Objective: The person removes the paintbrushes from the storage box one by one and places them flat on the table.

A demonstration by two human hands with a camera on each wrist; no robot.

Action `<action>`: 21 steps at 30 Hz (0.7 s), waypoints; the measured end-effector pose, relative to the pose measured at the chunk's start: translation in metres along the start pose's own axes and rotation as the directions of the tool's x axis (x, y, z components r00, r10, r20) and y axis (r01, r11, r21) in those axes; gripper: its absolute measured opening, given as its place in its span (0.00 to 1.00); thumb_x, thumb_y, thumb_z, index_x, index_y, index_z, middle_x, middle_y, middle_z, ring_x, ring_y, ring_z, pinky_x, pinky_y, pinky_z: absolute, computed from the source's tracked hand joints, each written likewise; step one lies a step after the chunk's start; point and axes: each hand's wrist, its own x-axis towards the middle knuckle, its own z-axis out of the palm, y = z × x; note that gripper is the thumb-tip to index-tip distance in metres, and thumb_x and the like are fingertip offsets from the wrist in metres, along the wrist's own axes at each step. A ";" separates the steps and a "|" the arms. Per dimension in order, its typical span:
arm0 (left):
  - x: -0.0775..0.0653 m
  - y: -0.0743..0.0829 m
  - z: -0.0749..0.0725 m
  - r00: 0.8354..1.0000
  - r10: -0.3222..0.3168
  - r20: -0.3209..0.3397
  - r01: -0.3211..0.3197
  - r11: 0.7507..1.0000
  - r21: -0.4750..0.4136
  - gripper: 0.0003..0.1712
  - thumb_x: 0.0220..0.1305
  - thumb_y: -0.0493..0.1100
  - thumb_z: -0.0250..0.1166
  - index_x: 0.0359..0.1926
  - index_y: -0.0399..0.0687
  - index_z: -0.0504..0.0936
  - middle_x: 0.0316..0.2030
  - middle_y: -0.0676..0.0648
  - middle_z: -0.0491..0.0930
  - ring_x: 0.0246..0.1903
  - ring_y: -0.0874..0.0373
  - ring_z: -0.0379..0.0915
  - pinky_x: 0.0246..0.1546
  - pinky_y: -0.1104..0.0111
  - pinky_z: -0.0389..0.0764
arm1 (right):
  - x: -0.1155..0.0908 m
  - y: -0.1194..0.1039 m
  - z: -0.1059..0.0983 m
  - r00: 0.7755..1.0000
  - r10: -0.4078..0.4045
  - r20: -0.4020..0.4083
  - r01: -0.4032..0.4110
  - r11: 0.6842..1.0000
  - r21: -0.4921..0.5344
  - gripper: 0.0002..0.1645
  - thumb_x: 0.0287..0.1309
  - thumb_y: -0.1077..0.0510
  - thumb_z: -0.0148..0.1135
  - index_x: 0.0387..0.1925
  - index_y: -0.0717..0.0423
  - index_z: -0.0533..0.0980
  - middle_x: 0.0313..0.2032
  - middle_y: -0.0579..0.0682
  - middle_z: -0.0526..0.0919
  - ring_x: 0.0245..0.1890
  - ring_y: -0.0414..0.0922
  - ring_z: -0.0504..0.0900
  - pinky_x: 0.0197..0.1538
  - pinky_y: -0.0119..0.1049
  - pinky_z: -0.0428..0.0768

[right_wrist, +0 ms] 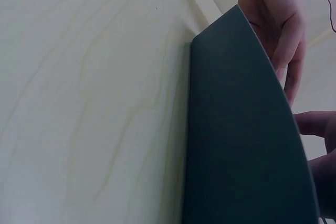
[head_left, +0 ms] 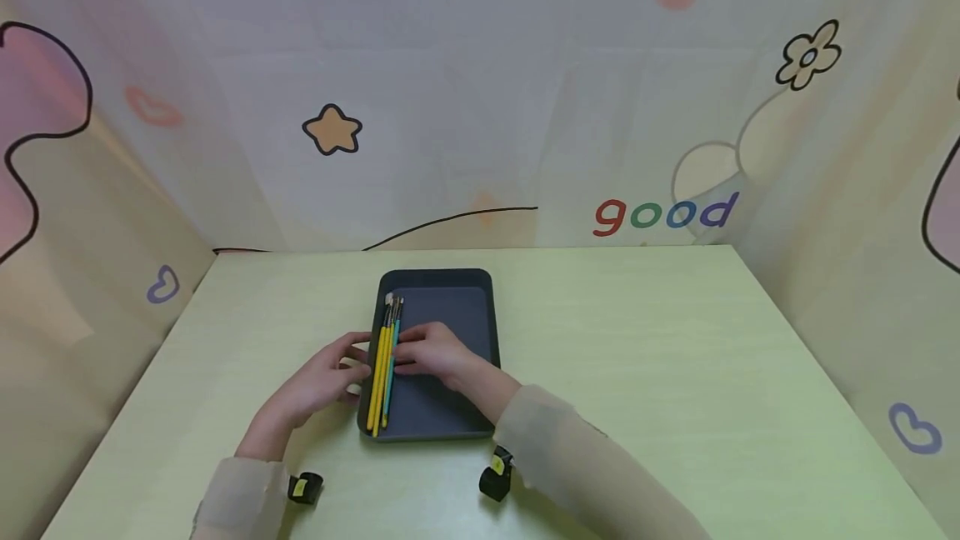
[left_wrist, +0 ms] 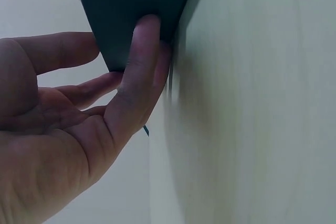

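A dark grey tray (head_left: 450, 407) lies on the table, and slim paintbrushes (head_left: 384, 365) with yellow and teal handles rest lengthwise along its left side, bristles toward the far end. My left hand (head_left: 321, 382) is at the tray's left wall; in the left wrist view its thumb and fingers (left_wrist: 139, 61) touch the outer wall, slightly bent. Reaching over the right rim, my right hand (head_left: 438, 354) has its fingers extended against the brushes inside the tray. The right wrist view shows mostly the tray's outer wall (right_wrist: 236, 129), which hides the brushes.
The pale wood-grain table (head_left: 637, 357) spreads around the tray. A printed cloth backdrop (head_left: 450, 107) rises behind and on both sides. Small black wrist cameras (head_left: 306, 488) hang by each sleeve near the table's front.
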 end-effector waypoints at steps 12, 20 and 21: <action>0.002 -0.002 0.000 1.000 0.002 0.012 -0.002 1.000 -0.011 0.31 0.75 0.33 0.55 0.75 0.38 0.60 0.59 0.30 0.69 0.50 0.42 0.77 0.42 0.55 0.87 | 0.007 0.004 0.013 0.992 -0.071 -0.104 0.054 0.987 -0.150 0.24 0.60 0.72 0.68 0.57 0.77 0.73 0.38 0.58 0.84 0.40 0.54 0.88 0.43 0.43 0.87; 0.002 -0.005 -0.001 1.000 0.001 0.016 -0.001 1.000 -0.019 0.32 0.75 0.34 0.55 0.76 0.38 0.60 0.60 0.30 0.68 0.51 0.42 0.76 0.42 0.55 0.87 | 0.006 0.002 0.007 0.992 -0.019 -0.126 0.000 0.989 -0.147 0.22 0.59 0.71 0.70 0.55 0.72 0.75 0.36 0.56 0.85 0.33 0.47 0.87 0.37 0.41 0.88; 0.002 -0.005 -0.002 1.000 0.002 0.017 -0.001 1.000 -0.019 0.32 0.75 0.34 0.55 0.76 0.38 0.59 0.60 0.30 0.68 0.51 0.42 0.76 0.42 0.55 0.87 | 0.005 0.001 0.006 0.992 -0.012 -0.127 -0.006 0.990 -0.142 0.22 0.60 0.71 0.70 0.55 0.71 0.76 0.36 0.56 0.86 0.32 0.47 0.87 0.37 0.41 0.88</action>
